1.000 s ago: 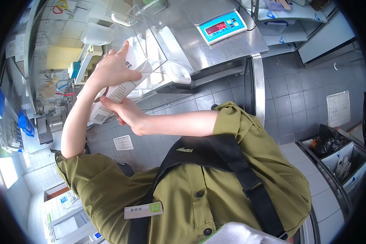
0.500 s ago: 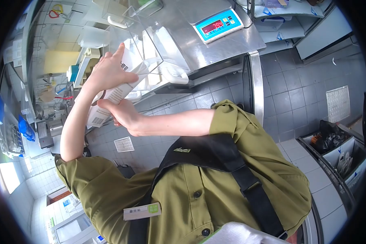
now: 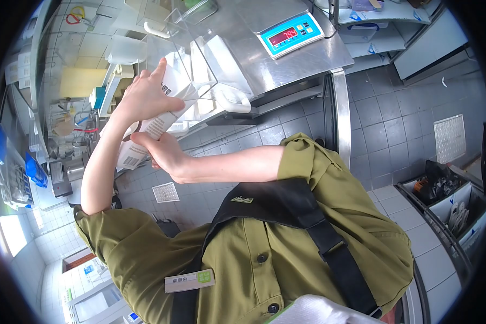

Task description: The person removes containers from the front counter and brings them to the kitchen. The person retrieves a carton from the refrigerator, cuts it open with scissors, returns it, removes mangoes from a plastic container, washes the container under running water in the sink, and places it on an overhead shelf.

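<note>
A white printed carton (image 3: 155,127), with a barcode, a QR code and a dark brown patch, is held tilted between my two hands. Across its upper part lies my left hand (image 3: 146,94), thumb spread to the right and index finger stretched upward along it. My right hand (image 3: 167,153) grips the lower part, its thumb on the printed face and its other fingers curled beneath. Just beyond the carton is a clear plastic bin (image 3: 205,70), and a white handle (image 3: 234,101) sits beside it. The carton's far end is partly hidden by my left hand and the bin.
On the steel counter (image 3: 254,70) stands a scale (image 3: 291,35) with a blue panel and a lit red display. Shelves (image 3: 372,40) are at the upper right. An open drawer (image 3: 448,200) holds a black bag and other items. Grey tiles (image 3: 378,108) cover the floor.
Hardly anything differs. Both hands keep their hold on the carton in nearly the same place, and the view has shifted very slightly.
</note>
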A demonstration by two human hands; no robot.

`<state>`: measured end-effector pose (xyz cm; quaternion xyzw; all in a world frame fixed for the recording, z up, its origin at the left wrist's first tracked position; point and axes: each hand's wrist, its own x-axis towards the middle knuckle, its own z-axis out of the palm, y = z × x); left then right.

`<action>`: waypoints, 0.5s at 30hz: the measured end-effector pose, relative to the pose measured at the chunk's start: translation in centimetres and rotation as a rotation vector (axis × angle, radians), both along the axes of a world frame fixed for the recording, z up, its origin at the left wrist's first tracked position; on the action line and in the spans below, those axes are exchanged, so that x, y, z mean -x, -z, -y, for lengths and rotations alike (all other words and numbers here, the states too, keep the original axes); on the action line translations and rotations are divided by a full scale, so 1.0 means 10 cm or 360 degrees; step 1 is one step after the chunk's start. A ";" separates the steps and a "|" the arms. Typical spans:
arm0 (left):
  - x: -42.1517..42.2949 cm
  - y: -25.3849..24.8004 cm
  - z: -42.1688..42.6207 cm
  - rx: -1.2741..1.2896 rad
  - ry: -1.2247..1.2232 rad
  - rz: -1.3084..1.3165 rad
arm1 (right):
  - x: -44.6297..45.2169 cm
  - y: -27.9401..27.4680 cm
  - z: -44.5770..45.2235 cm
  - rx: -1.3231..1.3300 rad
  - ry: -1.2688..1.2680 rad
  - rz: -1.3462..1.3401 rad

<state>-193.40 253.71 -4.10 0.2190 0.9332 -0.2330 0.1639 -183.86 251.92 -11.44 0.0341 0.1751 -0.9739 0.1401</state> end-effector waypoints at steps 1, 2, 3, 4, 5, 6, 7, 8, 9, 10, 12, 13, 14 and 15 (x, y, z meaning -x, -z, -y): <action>0.00 0.00 0.00 0.0005 0.0003 -0.0001 | 0.00 0.00 0.00 0.0008 0.0002 -0.0005; 0.00 0.00 0.00 0.0010 0.0005 -0.0002 | 0.00 0.00 0.00 0.0016 0.0004 -0.0009; 0.00 0.00 0.01 0.0005 0.0005 0.0000 | -0.01 0.00 0.00 0.0023 0.0007 -0.0014; 0.00 0.00 0.01 0.0000 0.0007 0.0002 | -0.01 0.00 0.00 0.0015 0.0009 -0.0010; 0.00 0.01 0.02 -0.0004 0.0009 0.0004 | -0.01 0.00 0.01 0.0007 0.0013 -0.0006; 0.00 0.01 0.02 -0.0005 0.0009 0.0003 | -0.01 0.00 0.01 -0.0001 0.0017 -0.0001; 0.00 0.01 0.02 -0.0006 0.0009 0.0002 | 0.00 0.00 0.02 0.0007 0.0021 0.0004; 0.00 0.01 0.02 -0.0009 0.0009 0.0001 | 0.00 0.00 0.03 0.0014 0.0026 0.0010; 0.01 0.01 0.02 0.0004 0.0007 0.0002 | 0.00 0.00 0.03 0.0020 0.0029 0.0015; 0.01 0.01 0.02 0.0016 0.0003 0.0003 | 0.00 0.00 0.03 0.0023 0.0026 0.0017; 0.01 0.00 0.01 0.0029 -0.0005 0.0008 | -0.01 0.01 0.03 0.0030 0.0013 0.0019; 0.00 -0.01 0.00 0.0030 -0.0007 0.0010 | -0.01 0.01 0.03 0.0033 0.0007 0.0022; 0.00 -0.01 0.00 0.0032 -0.0010 0.0013 | -0.01 0.01 0.03 0.0037 0.0000 0.0026; 0.00 -0.01 0.01 0.0039 -0.0008 0.0020 | -0.01 0.01 0.03 0.0042 -0.0007 0.0031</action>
